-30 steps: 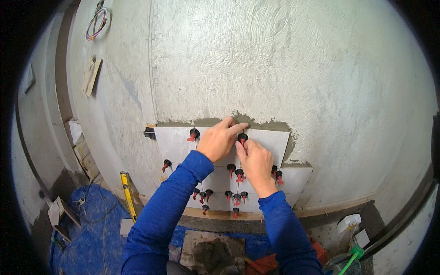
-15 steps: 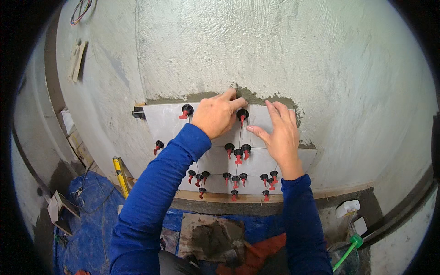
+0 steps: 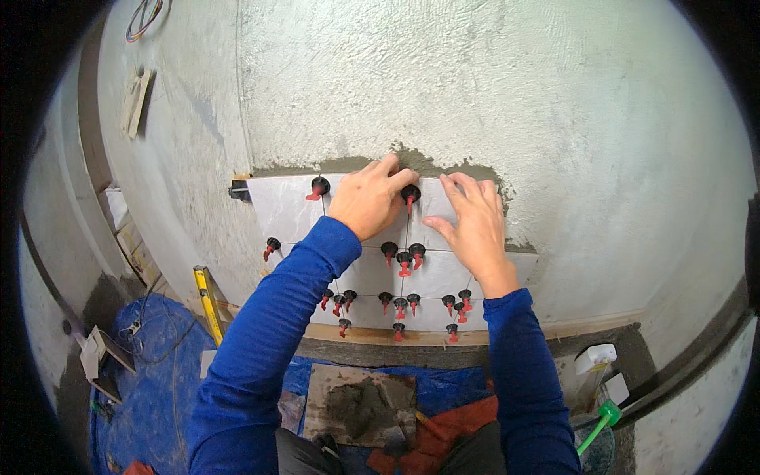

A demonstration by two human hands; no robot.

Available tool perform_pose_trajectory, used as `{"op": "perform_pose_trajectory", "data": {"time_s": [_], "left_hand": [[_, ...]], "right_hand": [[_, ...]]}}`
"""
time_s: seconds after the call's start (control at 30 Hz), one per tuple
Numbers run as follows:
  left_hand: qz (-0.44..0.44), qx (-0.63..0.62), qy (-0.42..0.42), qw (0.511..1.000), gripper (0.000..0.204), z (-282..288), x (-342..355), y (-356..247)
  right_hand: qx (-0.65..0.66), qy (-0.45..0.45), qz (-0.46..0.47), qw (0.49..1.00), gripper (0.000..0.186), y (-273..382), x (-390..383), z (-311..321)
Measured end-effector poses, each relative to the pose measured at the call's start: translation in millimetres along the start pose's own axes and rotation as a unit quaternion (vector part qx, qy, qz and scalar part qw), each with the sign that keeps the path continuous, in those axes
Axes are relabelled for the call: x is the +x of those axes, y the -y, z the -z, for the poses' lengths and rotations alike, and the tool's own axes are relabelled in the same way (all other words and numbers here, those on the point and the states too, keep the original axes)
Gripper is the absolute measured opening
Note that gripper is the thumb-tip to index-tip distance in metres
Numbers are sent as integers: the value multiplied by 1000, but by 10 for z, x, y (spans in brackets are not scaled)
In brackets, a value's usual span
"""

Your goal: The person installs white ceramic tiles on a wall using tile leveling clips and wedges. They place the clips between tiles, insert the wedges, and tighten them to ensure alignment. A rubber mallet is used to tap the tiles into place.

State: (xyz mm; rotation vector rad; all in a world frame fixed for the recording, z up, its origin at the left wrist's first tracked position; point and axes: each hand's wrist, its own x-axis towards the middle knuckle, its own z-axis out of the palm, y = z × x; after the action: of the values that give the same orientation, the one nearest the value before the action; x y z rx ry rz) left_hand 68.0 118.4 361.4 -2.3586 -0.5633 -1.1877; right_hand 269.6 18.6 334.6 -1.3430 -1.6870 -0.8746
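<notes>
My left hand (image 3: 366,198) rests at the top of the pale marbled tiles (image 3: 439,273) on the wall, fingers bent and apart over the upper edge, beside a black-and-red levelling clip (image 3: 410,194). My right hand (image 3: 475,222) is spread on the upper right tile, fingertips at its top edge, thumb just right of that clip. Grey mortar (image 3: 423,164) shows along the top. Another clip (image 3: 319,188) sits left of my left hand, and several more dot the joints below. A dark bracket (image 3: 237,190) is at the upper left corner.
A yellow spirit level (image 3: 207,297) leans at lower left by a blue tarp (image 3: 138,404) with cable and tile pieces (image 3: 101,356). A mortar-covered board (image 3: 356,404), orange cloth (image 3: 467,419), white container (image 3: 594,356) and green-handled tool (image 3: 602,423) lie below. Wire loops (image 3: 142,20) hang upper left.
My right hand has let go of the central clip, moved right and opened flat over the tile. My left hand stays at the top edge. The view has shifted, raising the tiles in frame.
</notes>
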Motion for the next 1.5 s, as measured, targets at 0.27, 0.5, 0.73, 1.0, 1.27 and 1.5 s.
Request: {"op": "perform_pose_trajectory", "data": {"time_s": [0.27,0.5,0.73,1.0,1.27,1.5], "left_hand": [[77,-111,-1,991,62,67,-49,-35],[56,-17,52,997,55,95,-81,-42],[24,24,3,999,52,-223,-136,108],[-40,3,81,996,71,-361,-156,660],[-18,-26,3,1000,57,-417,-138,399],[54,9,-52,997,64,-235,-132,-133]], "right_hand": [[16,-92,-158,983,50,-375,-413,29],[66,-125,-152,978,34,-240,-419,159],[25,-115,-325,938,17,-650,-1687,1151],[-213,-163,-546,793,23,-949,-4065,2602],[-264,285,-691,609,53,-1454,-6331,2879],[-124,-5,-706,697,56,-1237,-5225,2784]]}}
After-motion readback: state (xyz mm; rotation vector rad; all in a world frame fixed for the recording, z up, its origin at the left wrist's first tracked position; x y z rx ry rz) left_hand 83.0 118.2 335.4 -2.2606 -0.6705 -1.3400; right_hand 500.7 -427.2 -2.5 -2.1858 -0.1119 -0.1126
